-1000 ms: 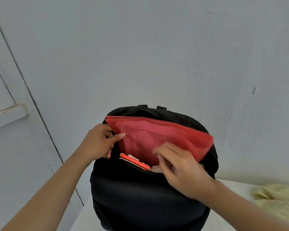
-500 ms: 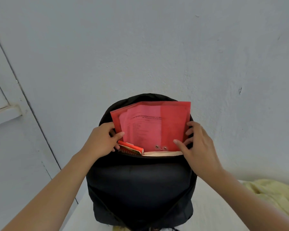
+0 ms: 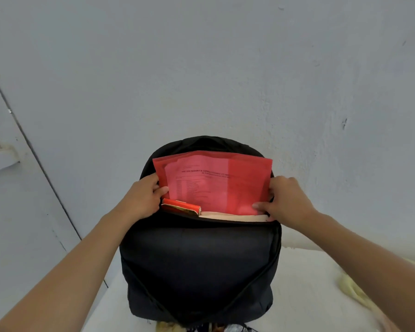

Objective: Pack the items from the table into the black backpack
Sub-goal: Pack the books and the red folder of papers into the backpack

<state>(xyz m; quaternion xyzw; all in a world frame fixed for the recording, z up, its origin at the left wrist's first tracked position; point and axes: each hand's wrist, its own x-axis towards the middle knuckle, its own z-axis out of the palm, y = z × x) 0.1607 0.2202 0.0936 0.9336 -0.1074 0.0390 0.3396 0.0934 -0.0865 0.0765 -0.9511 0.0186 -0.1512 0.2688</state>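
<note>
Backpack (image 3: 199,267), black, upright on white table (image 3: 304,283), top open. Red folder (image 3: 244,185), printed sheet inside, half sunk in the opening between the fingers: left hand (image 3: 139,200) pinches its left edge, right hand (image 3: 288,200) its lower right corner, thumbs in front. Book (image 3: 225,215), red-covered, inside, just below both thumbs.

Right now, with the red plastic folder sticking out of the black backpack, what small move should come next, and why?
Probably slide the red translucent plastic folder straight down into the black fabric backpack. Much of it stands above the open top, upright behind a red-covered book, and the left hand and right hand each grip a side edge.
</note>
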